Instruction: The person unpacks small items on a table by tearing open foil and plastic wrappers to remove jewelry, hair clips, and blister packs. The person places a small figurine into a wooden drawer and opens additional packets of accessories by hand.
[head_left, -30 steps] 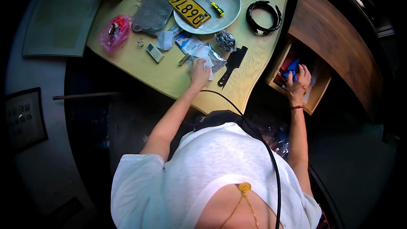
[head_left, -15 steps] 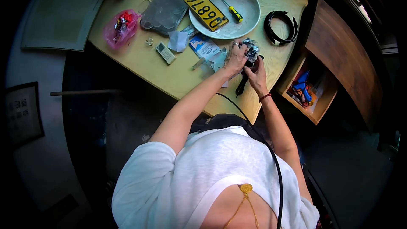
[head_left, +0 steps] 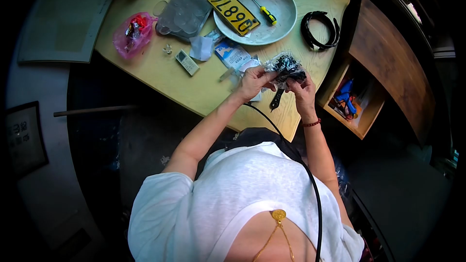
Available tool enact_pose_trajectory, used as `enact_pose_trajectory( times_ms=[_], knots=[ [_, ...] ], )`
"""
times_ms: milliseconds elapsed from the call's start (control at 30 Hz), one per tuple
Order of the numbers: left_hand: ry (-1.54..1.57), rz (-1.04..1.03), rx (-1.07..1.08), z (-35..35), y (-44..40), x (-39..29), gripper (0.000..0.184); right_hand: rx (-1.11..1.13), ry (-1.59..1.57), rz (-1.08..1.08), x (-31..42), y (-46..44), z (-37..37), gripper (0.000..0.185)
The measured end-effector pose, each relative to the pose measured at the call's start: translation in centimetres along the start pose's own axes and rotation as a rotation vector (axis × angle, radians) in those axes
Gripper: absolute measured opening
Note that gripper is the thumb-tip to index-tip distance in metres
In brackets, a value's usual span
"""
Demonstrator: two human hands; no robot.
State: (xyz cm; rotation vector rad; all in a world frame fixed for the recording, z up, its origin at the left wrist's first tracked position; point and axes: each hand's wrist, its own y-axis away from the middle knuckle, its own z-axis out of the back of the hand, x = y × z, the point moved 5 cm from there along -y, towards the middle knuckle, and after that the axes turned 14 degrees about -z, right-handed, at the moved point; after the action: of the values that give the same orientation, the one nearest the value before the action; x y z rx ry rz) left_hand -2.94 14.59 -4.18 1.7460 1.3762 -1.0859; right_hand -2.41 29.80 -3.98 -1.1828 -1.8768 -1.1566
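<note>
A white air-conditioner-style remote control (head_left: 187,62) lies at nine o'clock from the crinkled clear plastic bag (head_left: 285,64) of black contents, held over the wooden table (head_left: 313,5). The left hand (head_left: 252,83), at eight, pinches that bag; a round white plate (head_left: 283,23) sits at eleven, a black handle (head_left: 276,99) at six. The right hand (head_left: 305,93), at five, grips it too. A coiled black belt (head_left: 334,34) rests at half past one.
</note>
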Motion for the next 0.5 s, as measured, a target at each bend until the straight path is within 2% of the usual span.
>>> enact_pose_trajectory(
  times_ms=[67,167,233,267,333,433,467,500],
  knots=[
    [0.008,0.018,0.009,0.1,0.5,-0.1,0.02,-0.003,0.056,-0.059,0.0,0.5,0.1,0.043],
    [0.09,0.102,0.018,-0.1,1.5,0.0,0.026,-0.094,0.066,-0.01,0.7,1.4,-0.6,0.042],
    [0.031,0.025,-0.13,0.0,1.8,-1.4,0.032,-0.083,0.053,0.033,0.7,1.5,-0.8,0.045],
    [0.03,0.025,-0.13,-0.5,2.0,-2.1,0.032,-0.052,0.095,0.115,1.1,1.8,-1.4,0.047],
    [0.242,0.033,-0.228,-1.2,2.6,-3.1,0.033,0.008,0.214,0.205,1.1,2.3,-2.1,0.054],
    [0.158,0.05,-0.16,-1.0,3.1,-3.2,0.03,0.028,0.229,0.177,1.1,3.1,-2.8,0.059],
    [0.213,0.028,-0.158,-1.2,3.1,-3.5,0.023,0.033,0.257,0.187,1.0,3.2,-2.7,0.067],
    [0.213,0.028,-0.157,-1.1,3.1,-3.4,0.023,0.033,0.257,0.187,1.2,3.3,-2.7,0.067]
  ],
)
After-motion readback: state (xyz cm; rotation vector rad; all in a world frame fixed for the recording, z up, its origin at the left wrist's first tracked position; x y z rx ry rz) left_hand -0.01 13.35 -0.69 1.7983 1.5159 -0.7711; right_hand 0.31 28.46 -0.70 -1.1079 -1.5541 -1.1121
